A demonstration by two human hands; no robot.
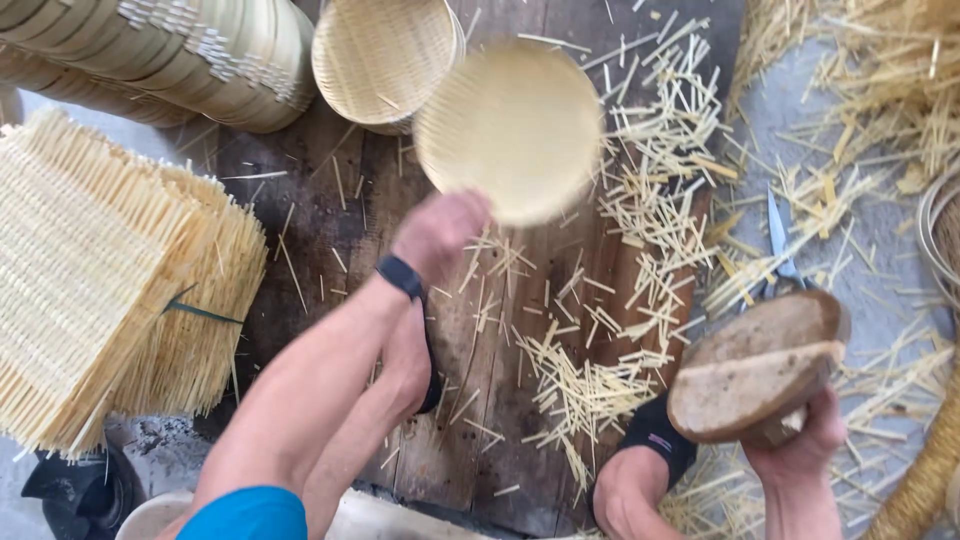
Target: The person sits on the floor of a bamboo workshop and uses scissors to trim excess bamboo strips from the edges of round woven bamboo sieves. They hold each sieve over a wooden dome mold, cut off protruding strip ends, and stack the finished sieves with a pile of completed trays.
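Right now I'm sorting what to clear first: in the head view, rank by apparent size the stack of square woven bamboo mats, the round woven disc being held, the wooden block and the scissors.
1. Stack of square woven bamboo mats
2. Round woven disc
3. Wooden block, though nearer the camera
4. Scissors, partly hidden

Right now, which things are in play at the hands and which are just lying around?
In hand:
left hand holds round woven tray
right hand holds wooden block

Lying about:
scissors
bamboo offcuts
stacked square woven mats
stacked round trays
wooden board
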